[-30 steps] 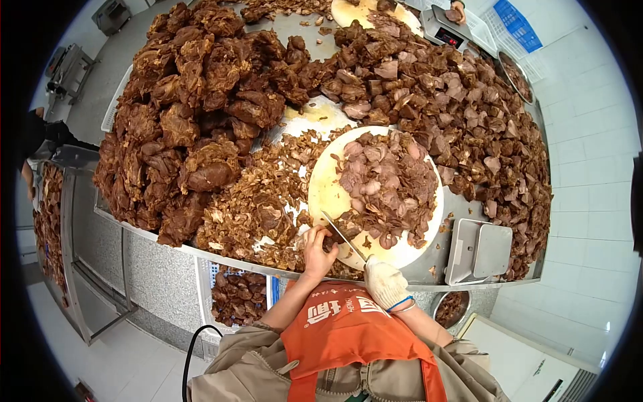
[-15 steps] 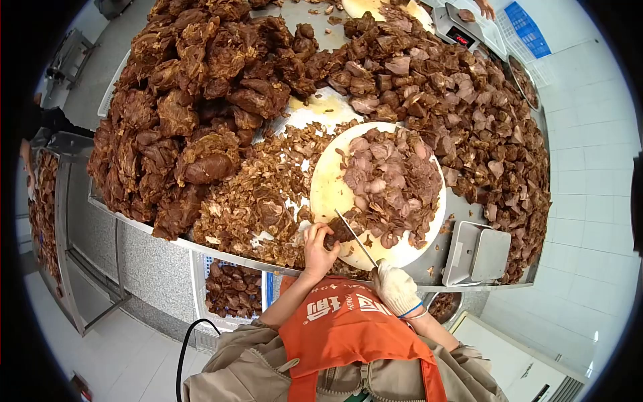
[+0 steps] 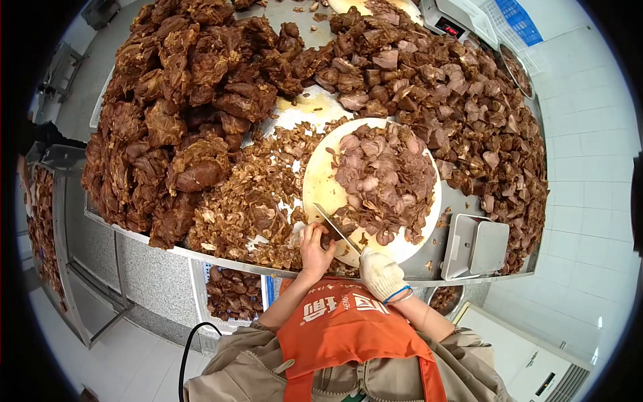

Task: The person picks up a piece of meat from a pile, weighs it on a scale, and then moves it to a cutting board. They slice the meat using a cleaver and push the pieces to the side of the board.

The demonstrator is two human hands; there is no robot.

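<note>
My bare left hand (image 3: 315,249) has its fingers curled on a dark piece of cooked meat (image 3: 329,234) at the near left edge of the round cutting board (image 3: 320,181). In my gloved right hand (image 3: 380,273) is a knife (image 3: 339,230), its blade pointing up and left and lying against the piece beside my left fingertips. A mound of sliced meat (image 3: 385,177) covers much of the board just beyond the blade. The knife's handle is hidden inside the white glove.
Large chunks of cooked meat (image 3: 174,127) are heaped at the left, small scraps (image 3: 248,208) before them. Cut pieces (image 3: 462,120) spread over the right. A metal scale (image 3: 476,246) stands near right, a second scale (image 3: 445,23) far right. A crate (image 3: 198,288) sits below the table edge.
My right hand and the knife have moved left and slightly up, bringing the blade closer to my left fingers. The whole view has shifted slightly.
</note>
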